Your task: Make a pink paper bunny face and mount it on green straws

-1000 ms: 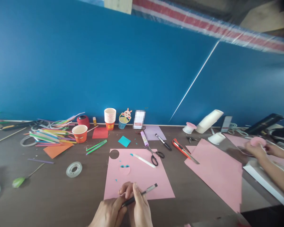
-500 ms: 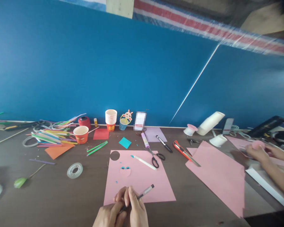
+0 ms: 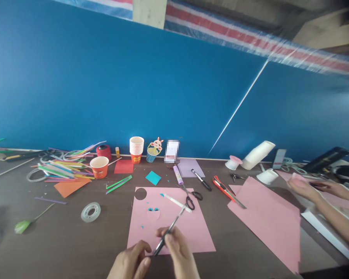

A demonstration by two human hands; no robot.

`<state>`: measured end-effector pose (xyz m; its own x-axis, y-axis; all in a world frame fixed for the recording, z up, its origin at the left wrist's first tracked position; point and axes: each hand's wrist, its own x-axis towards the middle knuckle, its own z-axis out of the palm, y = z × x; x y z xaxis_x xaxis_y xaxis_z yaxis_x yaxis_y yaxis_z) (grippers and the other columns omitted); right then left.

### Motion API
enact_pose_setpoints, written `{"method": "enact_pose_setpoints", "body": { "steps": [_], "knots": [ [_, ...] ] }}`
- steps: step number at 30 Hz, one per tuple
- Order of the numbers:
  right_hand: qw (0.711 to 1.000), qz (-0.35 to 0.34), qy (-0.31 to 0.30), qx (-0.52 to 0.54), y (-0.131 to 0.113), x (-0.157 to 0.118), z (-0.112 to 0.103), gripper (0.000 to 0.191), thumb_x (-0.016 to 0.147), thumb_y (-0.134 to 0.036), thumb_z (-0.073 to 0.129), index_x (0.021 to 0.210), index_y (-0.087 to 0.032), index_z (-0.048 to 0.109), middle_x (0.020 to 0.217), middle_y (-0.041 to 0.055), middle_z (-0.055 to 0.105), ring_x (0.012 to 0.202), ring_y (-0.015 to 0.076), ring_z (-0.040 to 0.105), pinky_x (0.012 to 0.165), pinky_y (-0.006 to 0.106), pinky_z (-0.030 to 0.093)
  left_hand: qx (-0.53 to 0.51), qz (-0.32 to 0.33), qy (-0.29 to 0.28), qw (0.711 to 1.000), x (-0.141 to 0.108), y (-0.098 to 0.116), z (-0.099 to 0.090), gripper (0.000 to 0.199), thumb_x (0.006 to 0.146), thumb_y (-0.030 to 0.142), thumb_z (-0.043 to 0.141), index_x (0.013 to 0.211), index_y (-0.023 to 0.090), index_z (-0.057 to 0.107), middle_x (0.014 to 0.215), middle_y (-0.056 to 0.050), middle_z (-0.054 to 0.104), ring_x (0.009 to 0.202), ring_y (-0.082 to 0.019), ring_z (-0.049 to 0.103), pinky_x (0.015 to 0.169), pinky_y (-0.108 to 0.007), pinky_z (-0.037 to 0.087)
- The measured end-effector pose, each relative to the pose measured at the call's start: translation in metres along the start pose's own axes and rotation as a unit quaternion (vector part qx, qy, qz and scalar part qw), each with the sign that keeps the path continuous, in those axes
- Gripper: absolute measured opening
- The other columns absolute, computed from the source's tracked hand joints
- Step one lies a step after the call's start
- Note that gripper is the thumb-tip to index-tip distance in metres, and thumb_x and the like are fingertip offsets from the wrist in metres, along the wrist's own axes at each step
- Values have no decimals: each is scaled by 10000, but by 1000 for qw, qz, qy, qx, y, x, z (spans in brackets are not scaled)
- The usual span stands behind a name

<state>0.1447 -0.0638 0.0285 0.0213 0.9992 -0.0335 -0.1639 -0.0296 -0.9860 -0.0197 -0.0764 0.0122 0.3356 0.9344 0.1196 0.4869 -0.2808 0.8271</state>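
My right hand (image 3: 178, 248) is closed around a pen (image 3: 165, 237), which slants with its pale end up over the paper and its dark end down to the left. Close to that dark end is my left hand (image 3: 130, 261), thumb and forefinger apart. Beneath them lies a pink paper sheet (image 3: 194, 232) with a round hole near its far left corner. A small pink cut-out (image 3: 154, 214) with blue-and-dark eye shapes rests on the sheet, among tiny blue scraps. A white stick-like tool (image 3: 176, 202) and scissors (image 3: 189, 201) lie across its far right part.
Left are clear tape (image 3: 90, 212), an orange cup (image 3: 99, 167) and several coloured strips (image 3: 61, 170). Stacked cups (image 3: 136, 149) stand by the blue wall. Right lie a utility knife (image 3: 228, 192) and pink sheets (image 3: 267, 221). Another person's hands (image 3: 305, 188) work at far right.
My hands have drawn apart from their clasp around the pen. The pen is now in my right hand, reaching farther over the sheet. The other person's hands have shifted left.
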Motion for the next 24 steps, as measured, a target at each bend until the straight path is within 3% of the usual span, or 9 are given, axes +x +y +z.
{"method": "enact_pose_setpoints", "body": {
  "steps": [3, 6, 10, 14, 17, 21, 24],
  "knots": [
    [998, -6, 54, -44, -11, 24, -28, 274, 788, -436, 538, 776, -162, 547, 685, 44, 611, 641, 172, 575, 603, 282, 465, 56, -9, 20, 998, -5, -10, -12, 252, 870, 381, 346, 840, 216, 533, 602, 19, 561, 523, -116, 507, 524, -186, 403],
    [984, -26, 80, -159, -18, 47, -56, 275, 760, -440, 563, 715, -173, 516, 494, -37, 473, 425, 109, 447, 417, 213, 354, 90, -15, 25, 996, -7, -18, -29, 222, 872, 337, 365, 784, 215, 528, 645, 9, 581, 556, -122, 541, 549, -194, 424],
    [923, -89, 83, -364, -21, 72, -77, 243, 770, -418, 523, 717, -181, 543, 522, -22, 498, 443, 112, 449, 436, 215, 334, 126, -15, 43, 991, -11, -32, -43, 196, 864, 309, 397, 777, 221, 549, 697, 4, 606, 612, -129, 579, 584, -194, 450],
    [840, -111, 83, -525, -20, 98, -82, 207, 776, -392, 498, 728, -198, 549, 622, 11, 592, 539, 146, 536, 502, 232, 358, 145, -17, 59, 987, -15, -40, -45, 171, 858, 295, 416, 799, 225, 561, 735, 6, 620, 646, -128, 592, 599, -184, 457],
    [806, -127, 85, -572, -19, 119, -83, 178, 780, -365, 493, 802, -203, 564, 645, 11, 600, 588, 160, 562, 517, 233, 361, 157, -20, 62, 985, -16, -39, -45, 170, 859, 285, 414, 795, 226, 559, 738, 8, 622, 652, -126, 592, 610, -185, 456],
    [790, -189, 118, -572, -18, 132, -80, 245, 780, -339, 501, 961, -184, 554, 831, 57, 596, 723, 179, 569, 603, 258, 407, 167, -17, 67, 983, -15, -35, -48, 185, 864, 281, 404, 778, 220, 556, 715, 7, 619, 624, -122, 589, 583, -182, 451],
    [816, -224, 88, -526, -14, 116, -71, 209, 817, -317, 470, 931, -164, 557, 829, 74, 582, 739, 181, 554, 664, 278, 424, 170, -14, 71, 983, -15, -37, -52, 197, 867, 293, 401, 785, 214, 561, 718, -2, 616, 631, -124, 590, 581, -187, 452]
  ]
}}
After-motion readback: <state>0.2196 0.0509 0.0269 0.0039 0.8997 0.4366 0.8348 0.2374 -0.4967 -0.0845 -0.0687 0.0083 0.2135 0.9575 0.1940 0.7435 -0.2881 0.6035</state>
